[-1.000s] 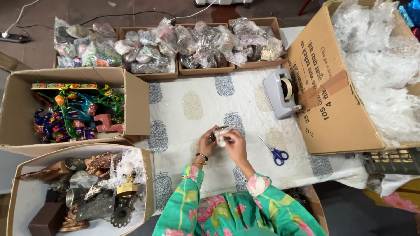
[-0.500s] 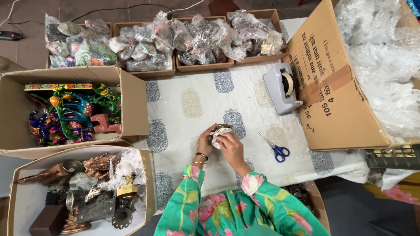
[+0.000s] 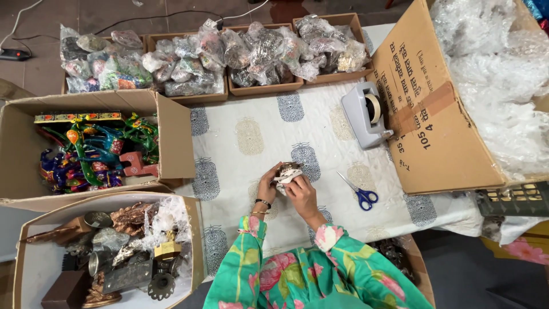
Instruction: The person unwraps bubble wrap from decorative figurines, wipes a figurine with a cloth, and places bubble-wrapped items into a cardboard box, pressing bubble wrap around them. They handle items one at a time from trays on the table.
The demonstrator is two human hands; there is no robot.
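Note:
Both of my hands meet over the white patterned cloth (image 3: 251, 143) near its front edge. My left hand (image 3: 267, 184) and my right hand (image 3: 302, 194) together hold a small dark metal object partly wrapped in whitish plastic film (image 3: 286, 171). The fingers of both hands curl around it, so most of the object is hidden. Blue-handled scissors (image 3: 360, 193) lie on the cloth just right of my right hand. A grey tape dispenser (image 3: 366, 114) stands farther back on the right.
A row of low boxes with bagged items (image 3: 229, 51) lines the far edge. At left, one cardboard box holds colourful figurines (image 3: 97, 151); another holds metal pieces (image 3: 114, 252). A big carton of clear plastic wrap (image 3: 486, 86) stands right.
My hands stay in place on the cloth and keep turning the small wrapped object between the fingers. The view has shifted slightly; nothing else moved.

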